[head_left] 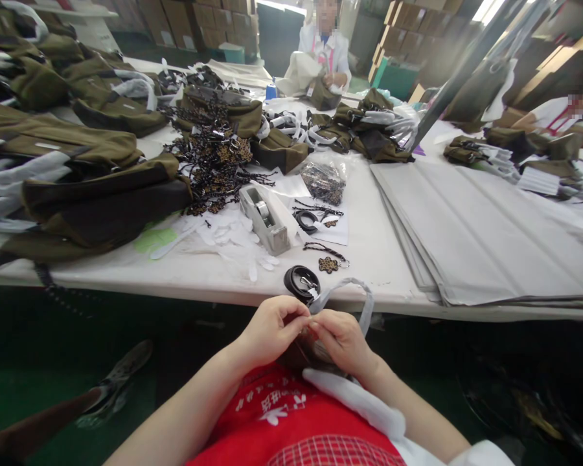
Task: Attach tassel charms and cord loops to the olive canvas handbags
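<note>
My left hand (276,329) and my right hand (344,338) meet at the table's front edge, fingertips pinched together. Whatever small thing lies between the fingertips is too small to make out. Beneath them, on my lap, is a dark bag (298,353), mostly hidden by my hands; one handle wrapped in pale grey (368,304) arches up behind my right hand, and another wrapped handle (354,398) lies over my red apron. Just beyond my fingers sits a coiled black strap (291,279) with a metal clip. A flower-shaped leopard-print charm (328,264) on a black cord lies farther off.
Olive bags (102,194) are heaped at left. A tape dispenser (267,223) stands near white gloves (233,243) and a pile of corded charms (218,149). Grey sheets (490,226) are stacked at right, near a slanted metal post (451,90). Two co-workers sit beyond.
</note>
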Action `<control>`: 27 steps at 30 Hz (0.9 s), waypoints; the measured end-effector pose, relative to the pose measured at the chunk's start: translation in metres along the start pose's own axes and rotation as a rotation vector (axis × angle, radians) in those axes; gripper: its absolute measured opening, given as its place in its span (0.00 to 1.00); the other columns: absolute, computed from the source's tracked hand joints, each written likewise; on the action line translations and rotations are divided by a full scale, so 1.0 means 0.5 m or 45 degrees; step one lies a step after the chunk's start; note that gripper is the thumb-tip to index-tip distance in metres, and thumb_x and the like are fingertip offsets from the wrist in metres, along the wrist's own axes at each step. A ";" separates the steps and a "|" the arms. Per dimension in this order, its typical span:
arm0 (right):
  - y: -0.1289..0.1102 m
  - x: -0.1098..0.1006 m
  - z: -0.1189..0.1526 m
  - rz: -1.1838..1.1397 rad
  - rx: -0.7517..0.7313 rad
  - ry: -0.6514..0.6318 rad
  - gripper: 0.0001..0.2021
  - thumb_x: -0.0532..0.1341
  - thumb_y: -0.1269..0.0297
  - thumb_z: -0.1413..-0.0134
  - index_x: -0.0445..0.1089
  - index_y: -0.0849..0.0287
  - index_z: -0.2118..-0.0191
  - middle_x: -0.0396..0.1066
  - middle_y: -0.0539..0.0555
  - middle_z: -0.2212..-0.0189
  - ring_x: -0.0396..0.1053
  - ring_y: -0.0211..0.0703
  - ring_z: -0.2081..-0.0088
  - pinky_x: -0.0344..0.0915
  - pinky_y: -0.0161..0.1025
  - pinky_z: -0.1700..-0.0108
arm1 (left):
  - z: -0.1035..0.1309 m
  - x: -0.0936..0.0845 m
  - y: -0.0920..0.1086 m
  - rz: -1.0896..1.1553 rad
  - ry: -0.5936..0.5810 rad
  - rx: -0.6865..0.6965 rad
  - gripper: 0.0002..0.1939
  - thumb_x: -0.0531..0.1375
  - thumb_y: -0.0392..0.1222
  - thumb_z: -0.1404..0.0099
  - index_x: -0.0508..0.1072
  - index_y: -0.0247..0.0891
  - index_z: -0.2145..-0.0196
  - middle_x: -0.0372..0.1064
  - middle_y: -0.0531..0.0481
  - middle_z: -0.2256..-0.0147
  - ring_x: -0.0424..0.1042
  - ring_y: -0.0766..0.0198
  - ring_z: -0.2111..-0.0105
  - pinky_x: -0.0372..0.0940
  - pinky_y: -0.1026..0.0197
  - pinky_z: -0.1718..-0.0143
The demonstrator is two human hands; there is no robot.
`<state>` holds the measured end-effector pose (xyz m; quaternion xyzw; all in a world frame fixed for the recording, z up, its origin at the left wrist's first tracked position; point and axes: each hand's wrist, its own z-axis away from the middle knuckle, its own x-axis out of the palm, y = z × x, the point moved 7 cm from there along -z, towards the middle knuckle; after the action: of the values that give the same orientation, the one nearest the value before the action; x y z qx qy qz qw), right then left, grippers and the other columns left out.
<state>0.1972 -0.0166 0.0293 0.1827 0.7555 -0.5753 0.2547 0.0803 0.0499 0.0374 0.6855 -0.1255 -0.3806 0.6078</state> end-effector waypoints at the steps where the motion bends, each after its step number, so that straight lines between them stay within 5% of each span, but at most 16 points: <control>1: 0.000 0.000 -0.001 0.012 0.003 0.008 0.17 0.49 0.60 0.31 0.72 0.57 0.66 0.72 0.53 0.73 0.68 0.40 0.70 0.64 0.37 0.66 | 0.001 0.002 -0.001 0.006 0.007 -0.003 0.08 0.59 0.37 0.38 0.76 0.36 0.73 0.74 0.50 0.73 0.71 0.64 0.71 0.62 0.64 0.66; 8: 0.009 -0.001 -0.006 -0.009 0.083 0.063 0.16 0.50 0.61 0.32 0.71 0.57 0.67 0.72 0.53 0.72 0.69 0.40 0.69 0.65 0.37 0.65 | -0.004 0.011 -0.025 0.072 0.010 -0.057 0.09 0.58 0.42 0.36 0.75 0.36 0.68 0.75 0.49 0.70 0.72 0.64 0.71 0.65 0.65 0.68; 11: 0.013 -0.029 0.013 -0.022 0.189 0.173 0.12 0.51 0.62 0.33 0.70 0.57 0.56 0.74 0.56 0.62 0.70 0.42 0.64 0.66 0.39 0.60 | -0.037 -0.046 -0.048 -0.148 0.200 -0.149 0.16 0.56 0.49 0.35 0.73 0.35 0.56 0.75 0.42 0.61 0.74 0.60 0.67 0.67 0.62 0.67; 13: 0.016 -0.048 0.036 0.055 0.278 0.170 0.10 0.53 0.61 0.34 0.70 0.57 0.58 0.74 0.55 0.65 0.70 0.42 0.66 0.66 0.39 0.63 | -0.068 -0.089 -0.067 -0.473 0.306 -0.282 0.22 0.51 0.54 0.32 0.73 0.33 0.56 0.75 0.37 0.58 0.75 0.55 0.62 0.67 0.57 0.61; 15: 0.020 -0.055 0.061 0.213 0.339 0.054 0.09 0.59 0.58 0.38 0.71 0.56 0.65 0.73 0.53 0.70 0.70 0.43 0.69 0.64 0.39 0.66 | -0.103 -0.099 -0.092 -0.744 0.196 -0.446 0.29 0.46 0.60 0.32 0.76 0.33 0.64 0.76 0.33 0.63 0.76 0.48 0.61 0.66 0.53 0.59; 18: 0.038 -0.061 0.103 0.467 0.401 -0.099 0.10 0.69 0.55 0.50 0.72 0.54 0.66 0.74 0.53 0.69 0.71 0.48 0.67 0.64 0.42 0.64 | -0.143 -0.068 -0.124 -0.892 -0.026 -0.576 0.36 0.48 0.70 0.39 0.77 0.32 0.71 0.76 0.27 0.65 0.76 0.39 0.59 0.67 0.51 0.60; 22: 0.089 -0.085 0.161 0.687 0.571 0.016 0.15 0.70 0.58 0.54 0.72 0.56 0.60 0.75 0.59 0.64 0.73 0.56 0.60 0.66 0.47 0.58 | -0.165 -0.026 -0.151 -0.806 -0.017 -0.594 0.26 0.63 0.61 0.48 0.78 0.31 0.69 0.77 0.27 0.63 0.76 0.38 0.59 0.67 0.53 0.62; 27: 0.172 -0.078 0.213 0.566 0.786 0.007 0.21 0.72 0.59 0.59 0.71 0.59 0.57 0.75 0.60 0.62 0.73 0.57 0.60 0.66 0.47 0.60 | -0.152 -0.040 -0.140 -0.635 0.080 -0.421 0.19 0.54 0.51 0.35 0.75 0.34 0.58 0.78 0.40 0.58 0.76 0.54 0.57 0.67 0.61 0.57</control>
<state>0.2961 -0.0950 -0.0362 0.4118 0.4891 -0.7062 0.3042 0.0975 0.1345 -0.0227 0.5983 0.1291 -0.5121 0.6026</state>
